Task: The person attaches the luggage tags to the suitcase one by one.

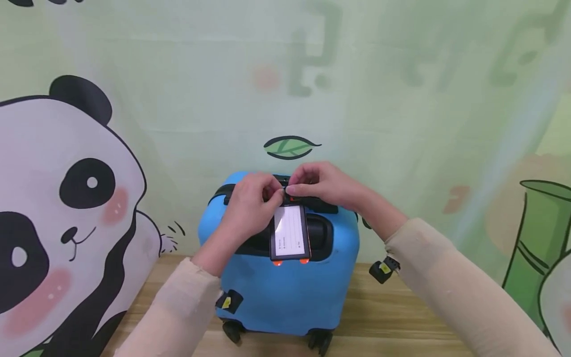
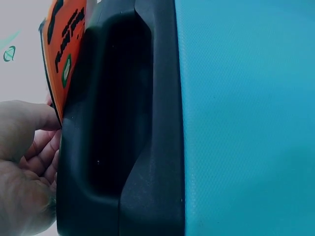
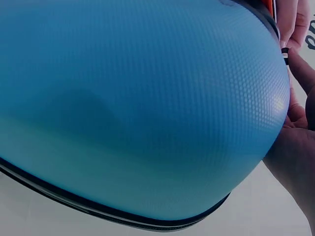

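A blue hard-shell suitcase (image 1: 285, 292) stands upright, with a luggage tag (image 1: 290, 232) hanging over its black side handle. The tag's face in the head view is a white card in a dark frame; its orange back (image 2: 69, 51) with black lettering shows in the left wrist view. My left hand (image 1: 252, 206) and right hand (image 1: 327, 186) meet above the tag, by the top handle. Their thumbs and fingertips pinch the tag's thin dark strap, mostly hidden by the fingers. A short black-and-white piece of the strap (image 3: 285, 55) shows by my right thumb in the right wrist view.
The suitcase's black wheels (image 1: 320, 341) rest on a wood-grain surface (image 1: 397, 317). Close behind hangs a pale green backdrop (image 1: 187, 89) printed with a panda (image 1: 67, 208), a leaf and bamboo.
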Demonstrator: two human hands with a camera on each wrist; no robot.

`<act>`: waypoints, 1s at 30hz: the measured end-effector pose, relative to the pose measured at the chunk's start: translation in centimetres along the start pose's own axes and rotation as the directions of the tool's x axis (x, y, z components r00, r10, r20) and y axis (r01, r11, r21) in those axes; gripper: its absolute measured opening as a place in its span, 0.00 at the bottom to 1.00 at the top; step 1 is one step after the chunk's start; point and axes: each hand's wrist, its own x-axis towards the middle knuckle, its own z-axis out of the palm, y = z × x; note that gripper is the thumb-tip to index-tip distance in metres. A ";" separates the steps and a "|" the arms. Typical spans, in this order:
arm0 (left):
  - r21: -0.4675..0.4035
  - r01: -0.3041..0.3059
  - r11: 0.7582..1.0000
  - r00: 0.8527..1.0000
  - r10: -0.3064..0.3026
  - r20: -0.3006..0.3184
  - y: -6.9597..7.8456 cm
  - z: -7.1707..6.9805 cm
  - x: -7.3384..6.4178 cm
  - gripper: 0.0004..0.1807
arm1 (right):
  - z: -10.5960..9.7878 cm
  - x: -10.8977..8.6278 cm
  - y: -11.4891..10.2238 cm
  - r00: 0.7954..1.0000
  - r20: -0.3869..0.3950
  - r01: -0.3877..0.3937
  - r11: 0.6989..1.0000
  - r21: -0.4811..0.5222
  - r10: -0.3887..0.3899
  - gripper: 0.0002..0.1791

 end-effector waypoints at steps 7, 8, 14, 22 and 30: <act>0.002 -0.002 1.000 1.000 0.002 0.000 -0.1 0.0 -0.1 0.04 | -0.1 0.3 0.1 0.998 0.059 -0.029 0.998 0.054 0.026 0.12; 0.002 -0.003 1.000 1.000 0.003 0.000 -0.1 0.0 -0.2 0.04 | -0.1 0.3 0.0 0.998 0.061 -0.029 0.998 0.057 0.026 0.12; 0.009 -0.015 1.000 1.000 0.015 0.008 -0.3 -0.2 -0.2 0.04 | 0.1 0.1 -0.4 0.998 0.065 -0.005 1.000 0.029 0.003 0.13; 0.000 -0.046 0.999 0.999 0.046 0.010 -0.6 -0.3 -0.2 0.03 | 0.2 0.4 -0.5 0.997 0.071 0.029 1.000 -0.007 -0.028 0.12; 0.001 -0.080 0.997 0.997 0.080 0.006 -0.9 -0.4 -0.3 0.03 | 0.1 0.7 -0.5 0.995 0.099 0.005 1.000 0.017 -0.007 0.10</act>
